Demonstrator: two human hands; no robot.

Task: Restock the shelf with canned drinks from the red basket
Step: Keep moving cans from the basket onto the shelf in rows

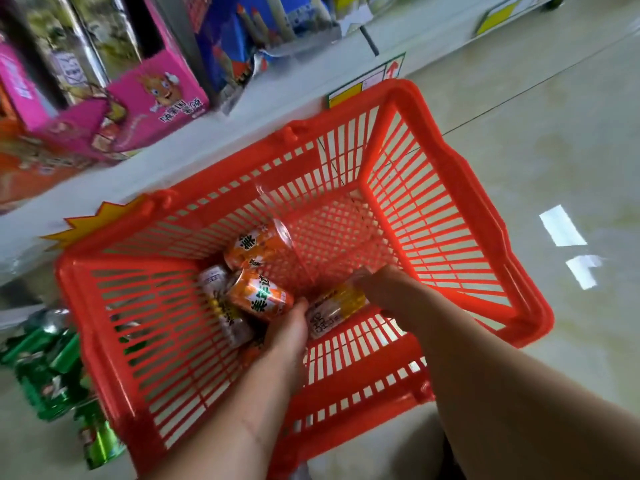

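Observation:
The red basket (pixel 460 216) sits on the floor against a low shelf (pixel 194 157). Several cans lie at its near-left bottom: two orange cans (pixel 258 292), (pixel 252 251), a pale can (pixel 214 280) and a yellow-and-white can (pixel 337 308). Both my arms reach down into the basket. My left hand (pixel 289 336) wraps its fingers around the lower end of the nearer orange can. My right hand (pixel 384 292) closes on the right end of the yellow-and-white can, which lies on its side.
Pink cartons (pixel 152 88) and blue cartons (pixel 256 39) stand on the shelf behind the basket. Green cans (pixel 52 368) lie on the floor left of the basket. Yellow price tags (pixel 367 84) hang along the shelf edge. Tiled floor extends to the right.

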